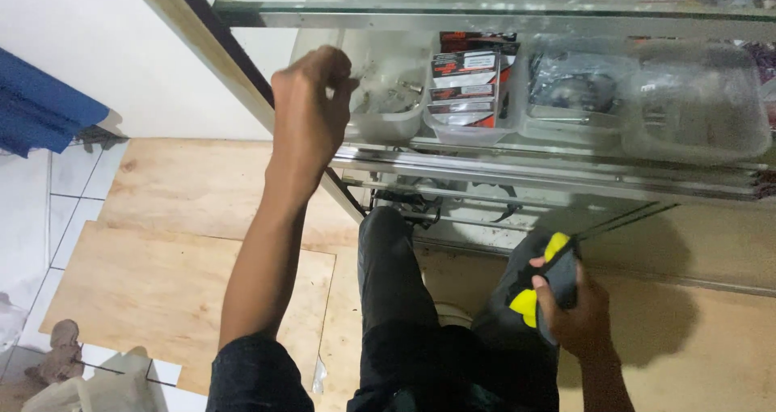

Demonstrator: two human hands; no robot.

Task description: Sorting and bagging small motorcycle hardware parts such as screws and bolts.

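Observation:
My left hand point(311, 109) reaches up into a glass display cabinet point(485, 16), fingers curled over a clear plastic tub point(388, 117) of small metal parts; whether it holds anything is hidden. My right hand point(578, 311) stays low by my knee, gripping a grey and yellow tool point(550, 287). Beside the first tub stands another clear tub point(473, 88) packed with red, black and white boxes.
More clear tubs point(695, 105) with bagged parts line the shelf to the right. Aluminium sliding rails point(550, 173) run along the cabinet front. Plywood sheets point(162, 266) cover the floor; white tiles, a blue cloth point(40, 109) and a sandal point(61, 351) lie at left.

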